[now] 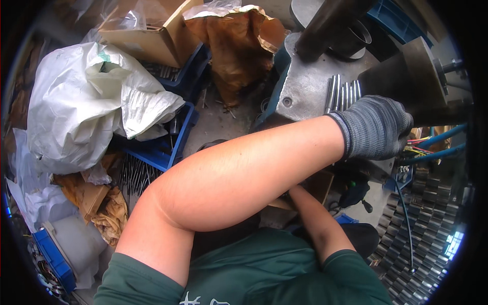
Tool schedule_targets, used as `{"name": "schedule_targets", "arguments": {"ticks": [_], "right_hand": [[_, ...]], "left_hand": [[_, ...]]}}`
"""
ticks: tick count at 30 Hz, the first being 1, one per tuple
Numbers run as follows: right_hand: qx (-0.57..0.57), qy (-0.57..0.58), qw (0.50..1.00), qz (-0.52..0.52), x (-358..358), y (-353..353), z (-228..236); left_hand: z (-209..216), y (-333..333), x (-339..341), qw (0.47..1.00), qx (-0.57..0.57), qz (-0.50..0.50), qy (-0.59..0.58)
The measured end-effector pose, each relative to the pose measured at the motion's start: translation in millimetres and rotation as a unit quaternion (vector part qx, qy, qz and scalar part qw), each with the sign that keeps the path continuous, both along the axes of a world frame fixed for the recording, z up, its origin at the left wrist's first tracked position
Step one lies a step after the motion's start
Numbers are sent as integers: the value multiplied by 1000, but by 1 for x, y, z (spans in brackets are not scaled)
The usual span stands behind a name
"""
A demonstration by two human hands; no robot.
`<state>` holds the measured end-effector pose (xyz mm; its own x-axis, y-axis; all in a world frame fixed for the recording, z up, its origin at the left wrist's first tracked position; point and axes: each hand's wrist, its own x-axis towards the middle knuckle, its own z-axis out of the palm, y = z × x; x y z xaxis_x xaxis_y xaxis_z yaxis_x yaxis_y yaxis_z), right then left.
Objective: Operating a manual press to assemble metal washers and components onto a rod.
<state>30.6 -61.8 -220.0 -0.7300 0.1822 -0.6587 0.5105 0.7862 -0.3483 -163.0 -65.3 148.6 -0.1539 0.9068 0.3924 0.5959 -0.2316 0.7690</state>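
Observation:
My left arm reaches across from the lower left to the upper right. My left hand [375,127], in a grey knit glove, rests back-up at the edge of a grey metal machine table [305,91]. Its fingers curl down out of sight, just below a dark cylindrical machine part [406,76]. A short row of shiny metal rods [343,94] stands right beside the glove's cuff. My right forearm [315,218] runs up under the left arm, which hides my right hand.
A white woven sack [86,101] lies over blue crates [178,137] that hold thin metal rods [134,175]. A cardboard box [152,35] and crumpled brown paper [239,46] sit behind. Stacked toothed metal parts [427,223], blue hoses [437,147] and coloured wires are at right.

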Motion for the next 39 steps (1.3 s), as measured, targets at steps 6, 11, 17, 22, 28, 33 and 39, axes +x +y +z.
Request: {"name": "schedule_targets", "arguments": {"ticks": [6, 11, 17, 22, 28, 33, 39], "right_hand": [[2, -2, 1000, -1, 1, -2, -7], [-1, -3, 1000, 0, 3, -4, -9], [2, -8, 1000, 4, 3, -7, -12], [-4, -8, 1000, 9, 1, -5, -12], [-35, -45, 996, 73, 13, 15, 0], [-77, -33, 980, 180, 31, 33, 22], [-75, -78, 971, 215, 44, 40, 69]], "left_hand": [[0, -2, 1, 1000, 12, -10, 1], [2, -1, 5, 1000, -3, -12, 17], [0, 1, 6, 999, -24, -21, 18], [-6, 3, 7, 999, -21, -3, 32], [-9, 10, 9, 1000, -8, -1, 16], [-6, 14, 14, 1000, -24, -9, 15], [-6, 15, 17, 1000, 21, -6, 7]]}}
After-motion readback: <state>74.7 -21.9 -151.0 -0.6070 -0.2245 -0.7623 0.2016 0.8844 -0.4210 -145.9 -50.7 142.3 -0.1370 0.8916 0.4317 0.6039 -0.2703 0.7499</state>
